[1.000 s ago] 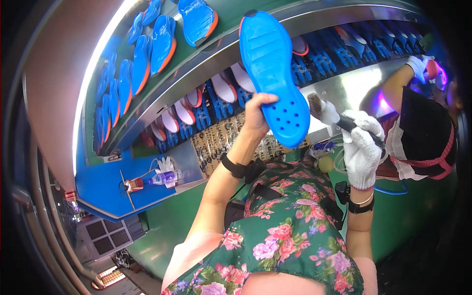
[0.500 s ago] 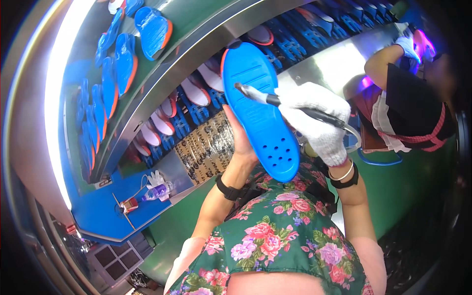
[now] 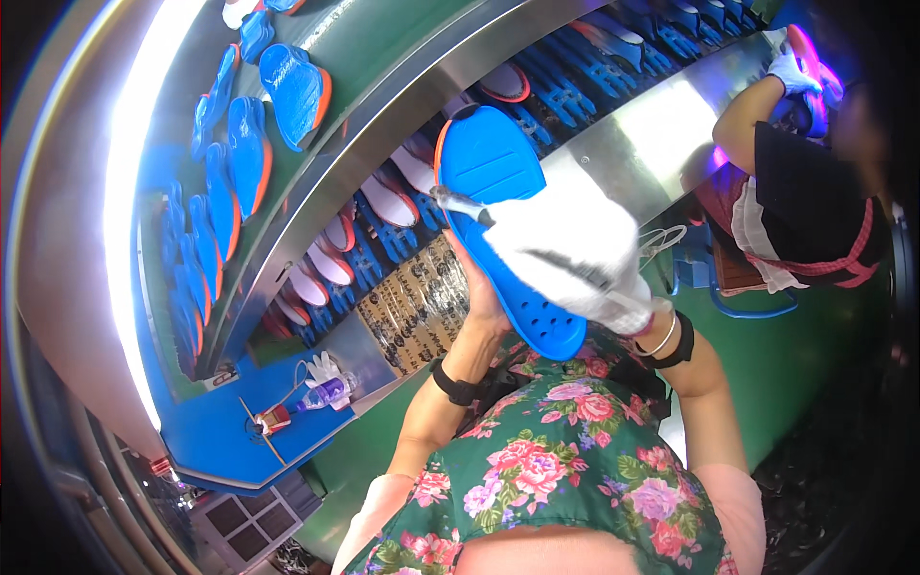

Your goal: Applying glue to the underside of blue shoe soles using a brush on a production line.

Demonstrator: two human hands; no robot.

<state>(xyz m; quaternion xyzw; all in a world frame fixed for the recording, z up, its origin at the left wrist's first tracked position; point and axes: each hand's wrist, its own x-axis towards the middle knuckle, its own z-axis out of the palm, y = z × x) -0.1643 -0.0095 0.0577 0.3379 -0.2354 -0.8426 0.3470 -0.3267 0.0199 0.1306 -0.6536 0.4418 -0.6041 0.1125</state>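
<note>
A blue shoe sole (image 3: 491, 158) with an orange edge is held at a tilt before me, small round holes near its lower end. My bare left hand (image 3: 482, 287) grips it from beneath and along its left side; most of its fingers are hidden behind the sole. Over the sole's face, my right hand (image 3: 575, 244) in a white glove is closed on a brush (image 3: 462, 204). The bristles reach the sole's left edge, while the gloved hand covers its middle and most of the brush handle.
Blue soles with orange rims (image 3: 251, 153) line the green belt at upper left. Below it, a lower rack (image 3: 383, 201) carries pink-white soles and blue pieces. A bottle (image 3: 329, 392) and glove lie on a blue table (image 3: 220, 436). At right, a co-worker (image 3: 805, 182) handles a sole.
The brush and my gloved right hand have moved left and slightly down, from the sole's middle to its left edge. The whole view has shifted slightly.
</note>
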